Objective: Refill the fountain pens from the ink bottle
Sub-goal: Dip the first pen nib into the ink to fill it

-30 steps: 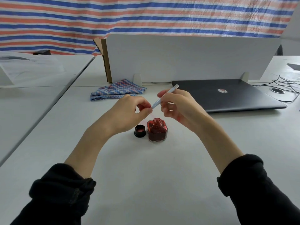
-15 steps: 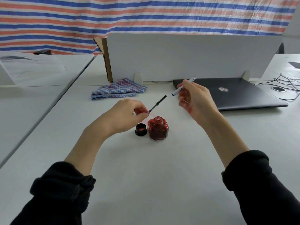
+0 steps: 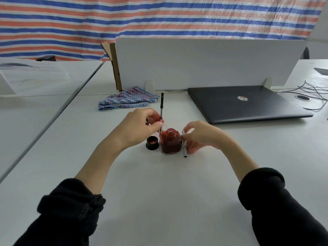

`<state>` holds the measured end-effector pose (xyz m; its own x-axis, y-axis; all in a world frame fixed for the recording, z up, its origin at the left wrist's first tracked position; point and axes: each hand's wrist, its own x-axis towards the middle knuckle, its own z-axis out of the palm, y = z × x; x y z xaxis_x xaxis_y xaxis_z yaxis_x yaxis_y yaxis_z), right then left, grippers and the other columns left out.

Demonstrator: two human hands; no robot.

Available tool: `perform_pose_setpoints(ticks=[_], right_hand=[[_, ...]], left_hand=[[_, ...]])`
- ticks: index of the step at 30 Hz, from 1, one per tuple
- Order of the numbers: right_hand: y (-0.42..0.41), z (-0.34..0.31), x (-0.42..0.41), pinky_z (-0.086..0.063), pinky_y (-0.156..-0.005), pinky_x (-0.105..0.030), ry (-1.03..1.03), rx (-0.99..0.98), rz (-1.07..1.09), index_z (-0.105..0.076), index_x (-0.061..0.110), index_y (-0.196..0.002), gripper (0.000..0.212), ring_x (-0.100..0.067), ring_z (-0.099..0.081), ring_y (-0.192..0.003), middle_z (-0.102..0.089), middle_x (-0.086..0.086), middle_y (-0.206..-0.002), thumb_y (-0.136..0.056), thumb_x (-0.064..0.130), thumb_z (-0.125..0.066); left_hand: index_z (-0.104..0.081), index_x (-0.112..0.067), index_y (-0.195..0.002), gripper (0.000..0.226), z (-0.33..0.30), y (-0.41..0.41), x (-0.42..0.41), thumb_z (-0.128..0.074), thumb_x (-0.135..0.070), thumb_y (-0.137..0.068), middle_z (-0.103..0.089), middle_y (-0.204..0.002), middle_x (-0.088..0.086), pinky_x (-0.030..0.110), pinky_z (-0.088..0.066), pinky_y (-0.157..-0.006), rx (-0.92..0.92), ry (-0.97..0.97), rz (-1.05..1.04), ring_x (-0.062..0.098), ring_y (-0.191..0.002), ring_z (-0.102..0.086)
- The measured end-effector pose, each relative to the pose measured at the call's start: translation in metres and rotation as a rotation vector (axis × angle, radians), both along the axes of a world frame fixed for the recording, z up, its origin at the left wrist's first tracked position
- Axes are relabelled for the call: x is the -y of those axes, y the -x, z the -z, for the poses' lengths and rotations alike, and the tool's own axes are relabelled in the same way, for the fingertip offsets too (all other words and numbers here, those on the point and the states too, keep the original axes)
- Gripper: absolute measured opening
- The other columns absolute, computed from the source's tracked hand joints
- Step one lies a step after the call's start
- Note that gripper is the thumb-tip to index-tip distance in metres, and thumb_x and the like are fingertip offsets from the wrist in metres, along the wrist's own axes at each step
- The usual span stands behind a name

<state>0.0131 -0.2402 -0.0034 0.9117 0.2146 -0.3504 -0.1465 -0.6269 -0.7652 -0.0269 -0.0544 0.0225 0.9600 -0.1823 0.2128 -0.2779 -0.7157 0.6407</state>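
head: white desk (image 3: 159,183), striped tarp behind | ink bottle (image 3: 171,143) centre, uncapped, glass, tippy; steady its walls | left hand (image 3: 142,126) pinches pen section (image 3: 161,109) upright at bottle's 11 o'clock; light, slim | right hand (image 3: 200,137), fingers curled on pen barrel (image 3: 184,144) at 3 o'clock.

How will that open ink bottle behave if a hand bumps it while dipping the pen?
The ink bottle looks squat, square-based and thick-walled, so it would probably slide rather than tip. It is uncapped, its cap lying beside it, and looks well filled with red ink, so a hard knock could slop ink out. The right hand is beside it, well placed to steady it.
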Motion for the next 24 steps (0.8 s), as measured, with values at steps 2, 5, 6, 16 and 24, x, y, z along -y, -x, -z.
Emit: perform_pose_setpoints(ticks=[2, 5, 6, 16, 24], right_hand=[[0.0, 0.001, -0.002, -0.058, -0.061, -0.028, 0.024, -0.001, -0.037, -0.051, 0.005, -0.108, 0.017, -0.017, -0.064, -0.047, -0.064, -0.008, -0.061, -0.093, 0.008, -0.045], [0.002, -0.001, -0.001, -0.059, -0.064, -0.028, 0.039, -0.005, -0.067, -0.054, 0.007, -0.11, 0.022, -0.02, -0.064, -0.055, -0.064, -0.007, -0.066, -0.095, 0.01, -0.038], [0.002, -0.002, -0.001, -0.058, -0.06, -0.025, 0.044, 0.026, -0.064, -0.056, 0.007, -0.11, 0.024, -0.019, -0.063, -0.055, -0.063, -0.006, -0.067, -0.095, 0.011, -0.037], [0.017, -0.041, -0.015, -0.039, -0.046, -0.016, -0.512, 0.595, 0.002, -0.065, 0.013, -0.083, 0.011, -0.009, -0.048, -0.046, -0.058, -0.003, -0.06, -0.089, 0.016, -0.057], [0.012, -0.038, -0.016, -0.04, -0.044, -0.012, -0.502, 0.638, 0.089, -0.056, 0.016, -0.076, 0.014, -0.004, -0.047, -0.04, -0.059, -0.001, -0.059, -0.09, 0.012, -0.055]], left_hand=[[-0.065, -0.014, -0.102, 0.02, 0.0, 0.001, 0.003, -0.057, -0.024, -0.087, -0.069, -0.096, -0.001, 0.009, -0.037, -0.074, -0.002, 0.036, 0.0, 0.009, -0.091, -0.061], [-0.066, -0.014, -0.103, 0.021, 0.001, 0.001, 0.005, -0.059, -0.025, -0.086, -0.066, -0.097, -0.004, 0.007, -0.035, -0.069, -0.005, 0.046, -0.006, 0.004, -0.085, -0.056], [-0.067, -0.015, -0.103, 0.022, 0.002, 0.001, 0.006, -0.059, -0.026, -0.086, -0.066, -0.098, -0.004, 0.008, -0.035, -0.068, -0.006, 0.048, -0.01, 0.005, -0.086, -0.056], [-0.069, -0.017, -0.095, 0.017, -0.001, -0.007, 0.02, -0.062, -0.027, -0.084, -0.063, -0.081, -0.011, -0.002, -0.036, -0.058, 0.009, 0.089, -0.013, -0.005, -0.07, -0.052], [-0.068, -0.018, -0.095, 0.014, -0.005, -0.014, 0.025, -0.064, -0.023, -0.082, -0.063, -0.083, -0.012, -0.004, -0.035, -0.059, 0.005, 0.156, 0.028, -0.005, -0.074, -0.055]])
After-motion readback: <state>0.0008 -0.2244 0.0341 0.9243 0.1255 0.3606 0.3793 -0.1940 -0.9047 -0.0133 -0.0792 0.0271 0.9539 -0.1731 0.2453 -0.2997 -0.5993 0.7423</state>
